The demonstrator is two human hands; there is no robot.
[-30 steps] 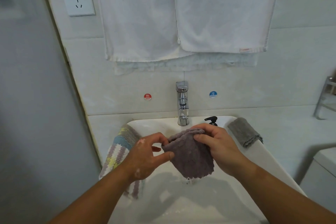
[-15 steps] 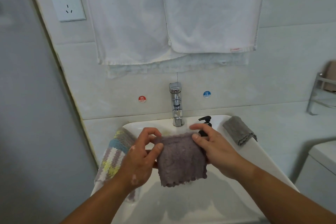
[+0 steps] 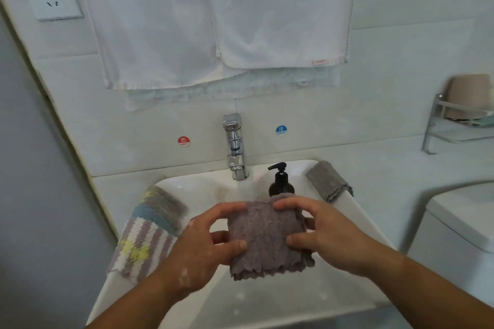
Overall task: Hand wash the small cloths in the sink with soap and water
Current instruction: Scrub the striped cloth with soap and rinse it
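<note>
Cloth: the mauve cloth (image 3: pixel 267 238) hangs spread above the sink basin (image 3: pixel 267 304), held flat, probably for rubbing
Grip: left hand (image 3: pixel 203 243) and right hand (image 3: pixel 328 235) each pinch a side edge between thumb and fingers
Water: none seen running from the tap (image 3: pixel 235 147)
Nearby: soap bottle (image 3: pixel 280 181) just behind the cloth; grey cloth (image 3: pixel 328 181) on the right rim, striped cloth (image 3: pixel 149 227) on the left
In the way: the bottle stands close beside the tap

Soft, even light is filling everything; faint shadows are pooling in the sink (image 3: pixel 267 302) at six o'clock; lines are bowing at nine o'clock, detail smearing.
</note>
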